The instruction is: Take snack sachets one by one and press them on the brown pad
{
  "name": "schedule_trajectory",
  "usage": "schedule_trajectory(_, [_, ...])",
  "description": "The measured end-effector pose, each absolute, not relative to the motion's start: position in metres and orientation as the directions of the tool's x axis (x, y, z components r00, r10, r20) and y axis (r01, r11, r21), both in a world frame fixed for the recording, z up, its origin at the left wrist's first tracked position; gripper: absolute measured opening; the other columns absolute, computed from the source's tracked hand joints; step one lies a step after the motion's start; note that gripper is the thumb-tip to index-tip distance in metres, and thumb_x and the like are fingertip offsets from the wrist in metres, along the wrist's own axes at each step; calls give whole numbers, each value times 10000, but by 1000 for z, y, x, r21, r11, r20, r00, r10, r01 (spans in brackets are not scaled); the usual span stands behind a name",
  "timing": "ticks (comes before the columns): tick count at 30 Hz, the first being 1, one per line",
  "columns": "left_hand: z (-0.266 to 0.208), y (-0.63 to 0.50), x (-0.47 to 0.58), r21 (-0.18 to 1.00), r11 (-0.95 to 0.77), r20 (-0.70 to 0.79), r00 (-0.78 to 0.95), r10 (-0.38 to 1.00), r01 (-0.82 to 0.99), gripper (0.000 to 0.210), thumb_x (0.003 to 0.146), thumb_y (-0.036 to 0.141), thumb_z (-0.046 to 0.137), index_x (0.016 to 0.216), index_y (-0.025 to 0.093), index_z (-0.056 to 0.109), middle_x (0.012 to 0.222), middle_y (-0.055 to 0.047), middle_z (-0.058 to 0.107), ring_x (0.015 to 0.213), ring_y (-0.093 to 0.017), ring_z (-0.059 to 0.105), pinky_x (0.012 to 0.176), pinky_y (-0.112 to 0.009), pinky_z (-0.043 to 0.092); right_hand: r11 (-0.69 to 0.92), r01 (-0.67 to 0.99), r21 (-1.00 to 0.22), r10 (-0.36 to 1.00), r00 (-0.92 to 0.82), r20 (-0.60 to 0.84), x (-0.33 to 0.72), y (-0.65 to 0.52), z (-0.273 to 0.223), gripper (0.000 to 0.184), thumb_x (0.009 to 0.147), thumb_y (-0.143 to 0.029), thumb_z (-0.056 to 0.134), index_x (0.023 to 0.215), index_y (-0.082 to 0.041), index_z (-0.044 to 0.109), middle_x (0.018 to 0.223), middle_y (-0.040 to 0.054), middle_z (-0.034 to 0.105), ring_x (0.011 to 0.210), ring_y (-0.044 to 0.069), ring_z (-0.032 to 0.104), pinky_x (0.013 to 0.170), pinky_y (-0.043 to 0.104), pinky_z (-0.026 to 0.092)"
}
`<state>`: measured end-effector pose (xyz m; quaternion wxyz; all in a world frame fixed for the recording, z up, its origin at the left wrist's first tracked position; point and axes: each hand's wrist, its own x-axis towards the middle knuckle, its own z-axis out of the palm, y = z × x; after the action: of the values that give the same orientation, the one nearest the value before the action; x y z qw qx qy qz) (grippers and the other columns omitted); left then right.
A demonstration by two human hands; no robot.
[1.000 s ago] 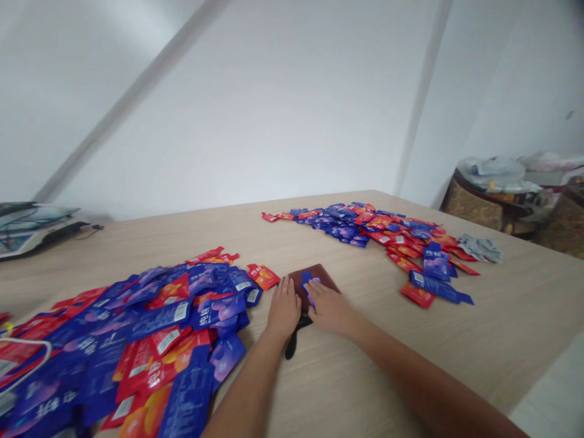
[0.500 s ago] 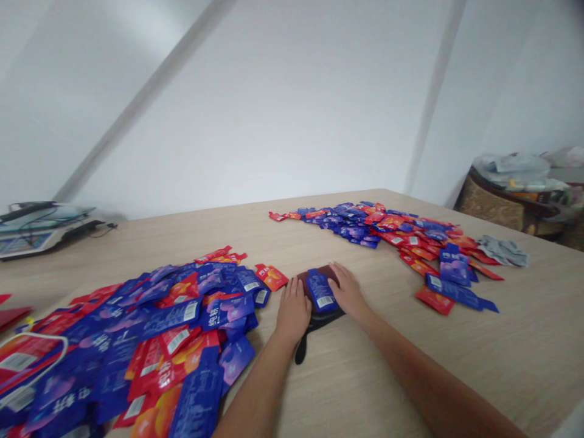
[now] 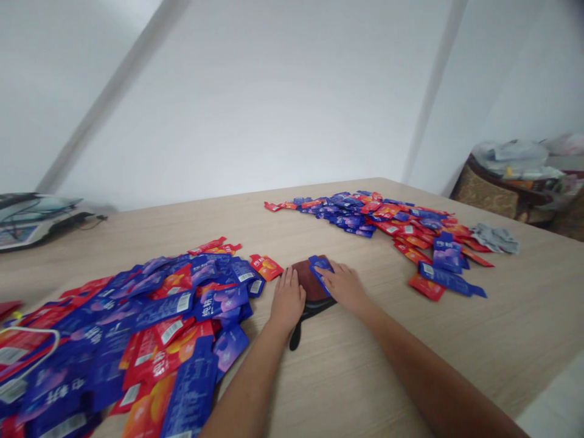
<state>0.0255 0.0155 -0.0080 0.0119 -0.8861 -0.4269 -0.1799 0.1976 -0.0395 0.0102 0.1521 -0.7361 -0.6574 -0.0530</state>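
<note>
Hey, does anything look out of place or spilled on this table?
A crumpled gray item, perhaps gloves, lies at the right end of the far pile of red and blue packets, looking odd because it matches neither colour. I see no spill.

A blue, neck-topped sachet (image 3: 321, 265) lies slanted under the right hand's fingers (image 3: 336, 275), which hide part of it; its narrow neck points away, beyond the fingertips. Beneath it, a reddish-brown pad (image 3: 308, 285) with a black near edge lies flat between both hands, its left side touching the left hand's fingers (image 3: 288, 281).
</note>
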Motion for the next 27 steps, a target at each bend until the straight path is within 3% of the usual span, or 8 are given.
schedule_trajectory(4, [-6, 14, 25, 142, -631, 329, 565, 757, 763, 475, 891, 203, 315, 1311, -9, 383, 1409, -203, 356, 1327, -252, 285, 1082, -396, 256, -224, 956, -189, 917, 273, 293, 210, -46, 16, 401, 882, -229, 398, 1247, -310, 542, 1048, 111, 582, 973, 242, 540, 837, 349, 410])
schedule_trajectory(7, [-7, 15, 25, 159, -632, 344, 558, 755, 759, 473, 885, 204, 320, 1307, 3, 390, 1402, -196, 371, 1324, -249, 294, 1075, -406, 267, -229, 938, -259, 873, 316, 371, 210, -50, 24, 500, 840, -156, 410, 1331, -240, 450, 1060, 119, 572, 953, 232, 548, 835, 323, 424])
schedule_trajectory(10, [-9, 16, 25, 165, -635, 358, 554, 751, 754, 477, 880, 205, 322, 1307, 4, 391, 1396, -193, 383, 1320, -246, 305, 1075, -403, 266, -84, 955, -285, 831, 226, 509, 200, -54, 34, 550, 836, -129, 367, 1382, -188, 360, 1182, 121, 551, 1065, 236, 510, 920, 344, 400])
schedule_trajectory(13, [-10, 16, 26, 166, -638, 360, 556, 749, 752, 488, 865, 197, 332, 1306, -4, 389, 1396, -203, 379, 1319, -250, 306, 1076, -407, 263, 119, 934, -336, 810, 104, 577, 188, -57, 41, 501, 897, -209, 296, 1397, -197, 328, 1223, 85, 566, 1093, 212, 516, 944, 350, 408])
schedule_trajectory(17, [-9, 15, 27, 175, -634, 348, 555, 756, 754, 494, 856, 190, 327, 1314, 15, 384, 1398, -199, 376, 1322, -252, 299, 1072, -437, 265, 177, 893, -413, 788, 123, 604, 186, -53, 37, 474, 923, -246, 224, 1365, -204, 392, 1202, 73, 595, 1095, 199, 530, 949, 364, 414])
schedule_trajectory(23, [-9, 16, 27, 158, -635, 341, 562, 754, 756, 498, 855, 181, 325, 1319, 9, 374, 1403, -200, 369, 1326, -249, 292, 1079, -429, 250, 74, 969, -235, 899, 37, 436, 175, -38, 9, 463, 921, -295, 271, 1342, -194, 432, 1396, 87, 426, 1296, 236, 333, 1039, 434, 278])
schedule_trajectory(27, [-10, 17, 27, 160, -638, 344, 563, 751, 753, 489, 868, 195, 317, 1318, 13, 375, 1401, -202, 370, 1323, -254, 297, 1071, -437, 266, -55, 987, -150, 945, 100, 312, 173, -34, 2, 439, 912, -313, 321, 1329, -255, 445, 1430, 98, 373, 1318, 282, 283, 1037, 522, 184])
